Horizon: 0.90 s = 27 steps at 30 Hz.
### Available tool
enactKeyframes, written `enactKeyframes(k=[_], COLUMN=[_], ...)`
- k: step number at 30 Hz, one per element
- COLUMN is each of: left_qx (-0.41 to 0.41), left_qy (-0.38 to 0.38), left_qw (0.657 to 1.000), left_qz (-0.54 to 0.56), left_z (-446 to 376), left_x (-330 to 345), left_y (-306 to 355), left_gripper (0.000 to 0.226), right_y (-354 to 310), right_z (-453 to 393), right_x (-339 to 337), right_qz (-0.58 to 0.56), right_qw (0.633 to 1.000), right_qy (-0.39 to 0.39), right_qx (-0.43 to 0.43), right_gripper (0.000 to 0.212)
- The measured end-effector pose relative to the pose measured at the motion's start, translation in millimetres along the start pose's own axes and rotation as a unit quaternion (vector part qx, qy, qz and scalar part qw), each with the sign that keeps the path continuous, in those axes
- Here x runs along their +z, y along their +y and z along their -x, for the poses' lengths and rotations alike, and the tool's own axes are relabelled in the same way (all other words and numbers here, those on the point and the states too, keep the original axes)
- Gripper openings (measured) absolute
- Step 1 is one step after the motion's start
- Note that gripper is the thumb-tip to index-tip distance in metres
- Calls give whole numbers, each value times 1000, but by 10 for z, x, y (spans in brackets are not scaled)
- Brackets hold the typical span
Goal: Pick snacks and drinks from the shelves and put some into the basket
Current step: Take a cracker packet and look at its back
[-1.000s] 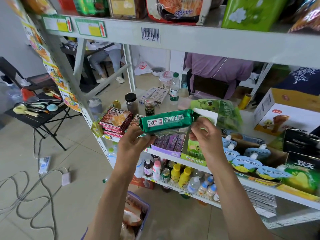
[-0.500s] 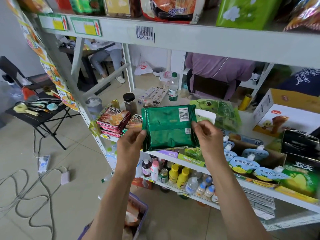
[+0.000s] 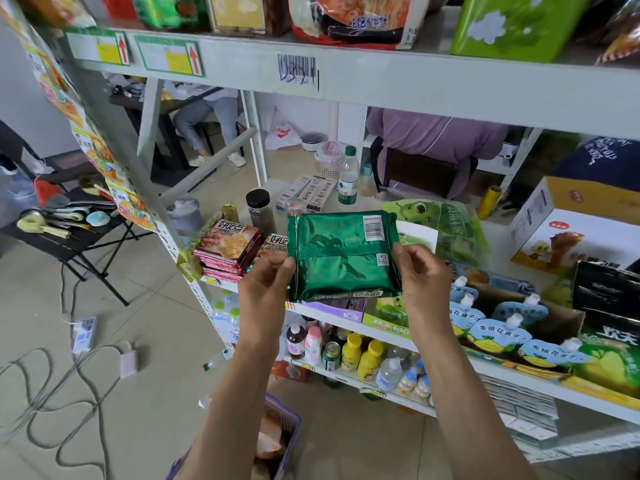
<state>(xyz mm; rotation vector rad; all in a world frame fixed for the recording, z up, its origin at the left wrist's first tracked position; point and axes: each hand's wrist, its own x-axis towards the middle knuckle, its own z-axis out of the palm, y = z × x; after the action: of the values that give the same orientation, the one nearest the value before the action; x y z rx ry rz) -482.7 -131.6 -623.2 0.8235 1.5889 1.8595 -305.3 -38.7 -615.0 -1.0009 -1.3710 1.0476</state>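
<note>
Both hands pinch the green snack packet [image 3: 343, 256] by its short ends — left hand [image 3: 265, 292] and right hand [image 3: 424, 282] — its long axis running across between them, while the basket [image 3: 289, 427] sits below, nearer the left hand, with only the forearms between.

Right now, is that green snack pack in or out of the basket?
Out. Both hands, left hand and right hand, hold the green pack at shelf height; the basket sits below on the floor.
</note>
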Motion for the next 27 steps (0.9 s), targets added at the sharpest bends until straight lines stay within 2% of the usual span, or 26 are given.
enactKeyframes(k=[5,19,22,27], left_qx=[-5,-44,-63,-81], left_qy=[3,-10,-18,-33], left_qw=[1000,999,998,996], left_qz=[1,6,0,-24], left_z=[-150,-552,-642,-856], left_x=[-116,-500,-575,-725], left_y=[6,-76,-89,-121], left_gripper=[15,11,12,10], right_y=[52,-8,-3,133], right_z=[-21,-52,-61,-109], right_x=[168,689,780,904], right_qz=[27,2,2,80], right_qw=[1000,999,999,997], right_qy=[9,35,20,-8], right_qx=[13,29,40,19], right_gripper=[19,17,20,17])
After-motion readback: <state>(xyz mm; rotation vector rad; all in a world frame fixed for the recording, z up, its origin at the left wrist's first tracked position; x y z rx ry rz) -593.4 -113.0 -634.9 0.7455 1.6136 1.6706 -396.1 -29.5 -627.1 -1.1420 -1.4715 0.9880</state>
